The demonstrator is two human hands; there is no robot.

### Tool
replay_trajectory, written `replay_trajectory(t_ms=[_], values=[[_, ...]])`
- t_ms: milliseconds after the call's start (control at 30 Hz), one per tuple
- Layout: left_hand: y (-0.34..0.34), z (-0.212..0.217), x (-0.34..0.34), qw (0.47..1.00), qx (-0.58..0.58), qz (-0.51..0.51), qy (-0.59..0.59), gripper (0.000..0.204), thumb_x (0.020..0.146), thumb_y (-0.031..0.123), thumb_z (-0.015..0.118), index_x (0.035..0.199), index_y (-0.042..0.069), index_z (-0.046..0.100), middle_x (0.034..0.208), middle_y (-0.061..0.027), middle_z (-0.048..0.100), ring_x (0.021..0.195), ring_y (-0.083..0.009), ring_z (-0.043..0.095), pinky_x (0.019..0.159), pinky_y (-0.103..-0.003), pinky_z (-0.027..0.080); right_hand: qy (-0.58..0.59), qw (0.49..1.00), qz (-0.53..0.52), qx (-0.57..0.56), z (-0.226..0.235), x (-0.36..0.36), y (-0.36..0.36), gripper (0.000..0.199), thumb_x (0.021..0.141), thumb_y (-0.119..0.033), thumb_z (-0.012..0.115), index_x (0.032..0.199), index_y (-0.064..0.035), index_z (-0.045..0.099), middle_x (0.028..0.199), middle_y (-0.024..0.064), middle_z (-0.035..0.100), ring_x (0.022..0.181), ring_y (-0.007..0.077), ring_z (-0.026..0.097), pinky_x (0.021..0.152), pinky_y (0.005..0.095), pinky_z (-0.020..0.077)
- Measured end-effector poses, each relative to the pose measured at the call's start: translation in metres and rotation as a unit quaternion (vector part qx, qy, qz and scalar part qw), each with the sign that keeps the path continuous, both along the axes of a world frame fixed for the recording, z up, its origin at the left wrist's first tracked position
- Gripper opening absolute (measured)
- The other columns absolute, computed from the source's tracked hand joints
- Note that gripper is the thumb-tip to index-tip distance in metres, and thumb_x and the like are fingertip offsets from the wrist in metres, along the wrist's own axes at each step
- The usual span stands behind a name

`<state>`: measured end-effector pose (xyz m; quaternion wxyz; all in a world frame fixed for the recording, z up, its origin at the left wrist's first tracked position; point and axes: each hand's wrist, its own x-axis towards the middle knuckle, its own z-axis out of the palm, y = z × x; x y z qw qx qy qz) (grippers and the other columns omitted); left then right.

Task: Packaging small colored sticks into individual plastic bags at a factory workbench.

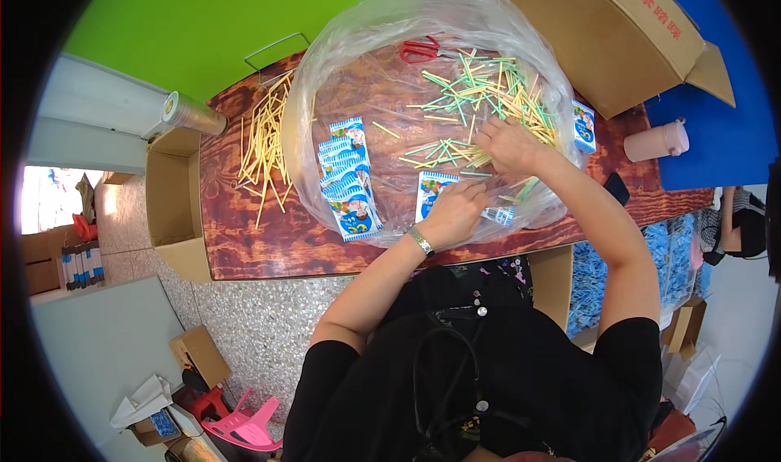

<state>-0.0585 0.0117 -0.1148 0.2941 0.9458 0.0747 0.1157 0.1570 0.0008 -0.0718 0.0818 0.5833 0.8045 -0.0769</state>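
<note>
My right hand (508, 145) reaches into a loose pile of thin yellow and green sticks (521, 96), its fingers curled down among them. The fingertips are partly hidden, and the sticks between them cannot be counted. Closer to the table's front edge, my left hand (455, 214) is bent over with fingers drawn together. Its fingers close around a small blue-and-white packet (499, 215), of which one end shows. Another blue-and-white packet (435, 185) lies flat beside that hand. Several similar packets (348, 177) overlap in a column to the left, on the clear plastic sheet.
A large clear plastic bag (305, 128) rings the work area. Red-handled scissors (419, 50) lie at its far side. Yellow sticks (267, 132) lie outside it, left. Around the wooden table (244, 259) are a cardboard box (602, 47), a pink bottle (657, 140) and a dark phone (616, 188).
</note>
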Motion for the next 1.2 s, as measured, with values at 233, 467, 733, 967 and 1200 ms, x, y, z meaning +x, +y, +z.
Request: replay_trajectory(t_ms=[233, 467, 733, 967, 1200], values=[[-0.003, 0.014, -0.001, 0.999, 0.009, -0.012, 0.049, 0.027, 0.079, 0.010, 0.060, 0.106, 0.005, 0.061, 0.109, -0.0137, 0.061, 0.110, -0.0314, 0.054, 0.092, -0.043, 0.043, 0.038, 0.998, -0.046, 0.019, -0.022, 0.011, 0.000, 0.031, 0.074, -0.012, 0.059, 0.102, -0.0018, 0.054, 0.103, 0.0155, 0.058, 0.101, 0.0329, 0.054, 0.088, 0.0437, 0.0451], [-0.003, 0.011, -0.001, 1.000, -0.009, -0.012, 0.003, 0.024, 0.082, 0.010, 0.056, 0.104, 0.003, 0.062, 0.097, -0.0147, 0.061, 0.099, -0.0332, 0.057, 0.087, -0.043, 0.045, 0.030, 0.999, -0.040, -0.014, -0.020, 0.010, -0.003, 0.027, 0.079, -0.012, 0.058, 0.103, -0.0010, 0.053, 0.105, 0.0187, 0.060, 0.105, 0.0346, 0.055, 0.091, 0.0446, 0.0435], [-0.006, 0.009, -0.004, 0.999, 0.004, 0.004, -0.046, 0.020, 0.080, 0.010, 0.059, 0.098, 0.005, 0.064, 0.094, -0.0128, 0.065, 0.094, -0.0299, 0.060, 0.083, -0.041, 0.045, 0.382, 0.903, -0.170, -0.102, 0.017, 0.043, 0.001, 0.027, 0.098, -0.020, 0.049, 0.114, 0.0008, 0.047, 0.087, 0.0140, 0.061, 0.086, 0.0290, 0.061, 0.076, 0.0380, 0.0479], [0.011, 0.016, -0.031, 0.925, -0.305, 0.190, -0.122, 0.009, 0.081, 0.003, 0.069, 0.089, 0.001, 0.065, 0.089, -0.0079, 0.068, 0.082, -0.0170, 0.063, 0.074, -0.030, 0.052, 0.364, 0.894, -0.181, -0.191, 0.035, 0.044, 0.017, 0.014, 0.095, -0.011, 0.045, 0.101, 0.0007, 0.050, 0.087, 0.0160, 0.065, 0.086, 0.0305, 0.065, 0.073, 0.0422, 0.0491], [0.026, 0.018, -0.045, 0.768, -0.559, 0.242, -0.198, 0.006, 0.086, 0.001, 0.068, 0.087, 0.000, 0.062, 0.084, -0.0044, 0.069, 0.074, -0.0064, 0.063, 0.066, -0.022, 0.052, -0.136, 0.976, -0.147, -0.082, 0.004, -0.023, 0.038, 0.028, 0.090, -0.017, 0.048, 0.104, -0.0054, 0.069, 0.103, 0.0162, 0.069, 0.097, 0.0294, 0.068, 0.080, 0.0431, 0.0543]])
